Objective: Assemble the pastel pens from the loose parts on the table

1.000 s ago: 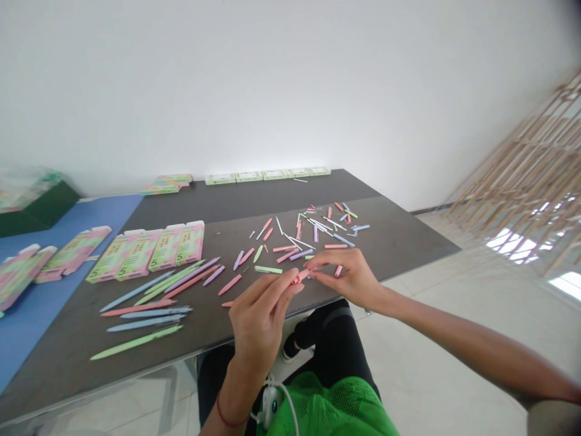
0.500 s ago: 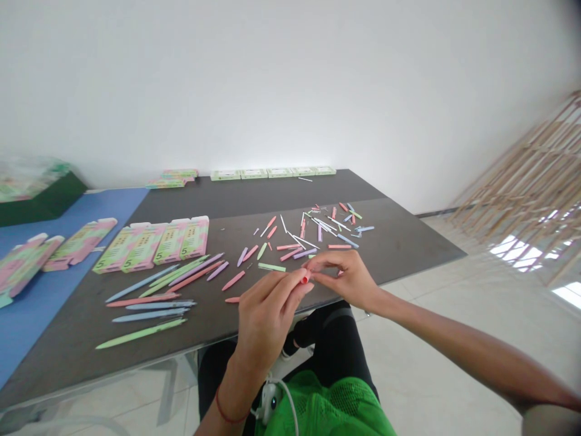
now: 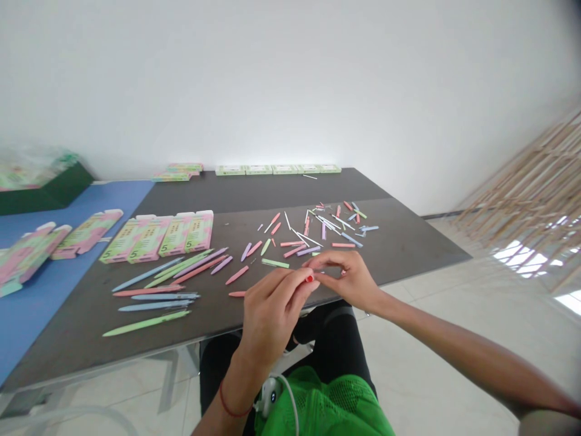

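My left hand (image 3: 272, 303) is closed around a red pen barrel piece (image 3: 309, 279), whose round end shows between thumb and forefinger. My right hand (image 3: 347, 275) meets it at the fingertips, pinched at the barrel's end; whatever small part it holds is hidden. Beyond the hands lie loose pen parts: a green barrel piece (image 3: 275, 263), white refills (image 3: 330, 224), a pink barrel piece (image 3: 344, 245) and purple ones. To the left lie whole-looking pens, among them a green pen (image 3: 145, 323), a blue pen (image 3: 154, 306) and a red pen (image 3: 147, 290).
Printed pen boxes (image 3: 149, 238) lie in a row at the left of the dark table (image 3: 218, 200). More flat boxes (image 3: 278, 170) line the back edge. A dark green bin (image 3: 54, 191) stands on the blue surface (image 3: 34, 327). Wooden sticks (image 3: 526, 181) lean at the right.
The view has shifted slightly, so the table contents appear a little to the right. Both hands stay together at the red barrel piece, with almost the same grip.
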Demonstrator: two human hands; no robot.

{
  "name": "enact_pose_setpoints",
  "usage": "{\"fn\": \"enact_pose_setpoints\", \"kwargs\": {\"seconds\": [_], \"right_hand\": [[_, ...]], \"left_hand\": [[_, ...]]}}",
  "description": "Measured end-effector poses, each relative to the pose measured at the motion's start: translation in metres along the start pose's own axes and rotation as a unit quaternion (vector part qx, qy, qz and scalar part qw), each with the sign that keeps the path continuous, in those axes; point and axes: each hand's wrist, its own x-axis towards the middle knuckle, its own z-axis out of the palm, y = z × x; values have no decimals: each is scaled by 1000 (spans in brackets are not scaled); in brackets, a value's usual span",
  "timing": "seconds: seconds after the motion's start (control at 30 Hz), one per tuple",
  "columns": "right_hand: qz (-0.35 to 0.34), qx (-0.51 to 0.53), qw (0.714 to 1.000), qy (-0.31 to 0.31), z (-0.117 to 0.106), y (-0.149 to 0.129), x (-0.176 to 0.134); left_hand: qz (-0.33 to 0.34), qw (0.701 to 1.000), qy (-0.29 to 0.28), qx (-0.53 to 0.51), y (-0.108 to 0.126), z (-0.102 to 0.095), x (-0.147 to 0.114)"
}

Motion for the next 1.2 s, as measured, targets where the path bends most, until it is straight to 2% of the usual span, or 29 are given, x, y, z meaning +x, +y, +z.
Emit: {"fn": "enact_pose_setpoints", "kwargs": {"seconds": [0.13, 0.5, 0.6, 0.67, 0.77, 0.87, 0.93, 1.0, 1.07, 1.2], "right_hand": [[6, 6, 1000, -3, 0, 0, 0], [84, 140, 986, 27, 6, 7, -1], [89, 139, 985, 41, 1, 11, 1], [73, 126, 988, 56, -5, 9, 4], [35, 106, 991, 73, -14, 1, 7], [2, 84, 994, 74, -17, -8, 8], [-12, 82, 994, 70, -16, -13, 9], [-16, 98, 993, 68, -14, -16, 10], [-7, 112, 991, 76, -13, -19, 12], [35, 100, 988, 109, -16, -23, 17]], "left_hand": [[-5, 1000, 3, -6, 1, -1, 1], [-19, 1000, -2, -16, 3, -1, 2], [-58, 998, -9, -21, -1, -1, -1], [-114, 992, -13, -47, -8, 2, -6], [-233, 960, -11, -157, -19, 11, -16], [-339, 891, -2, -303, -27, 23, -23], [-385, 846, 9, -369, -28, 31, -25], [-410, 816, 21, -407, -27, 35, -27], [-422, 802, 32, -420, -26, 37, -28], [-428, 799, 56, -418, -27, 38, -32]]}}
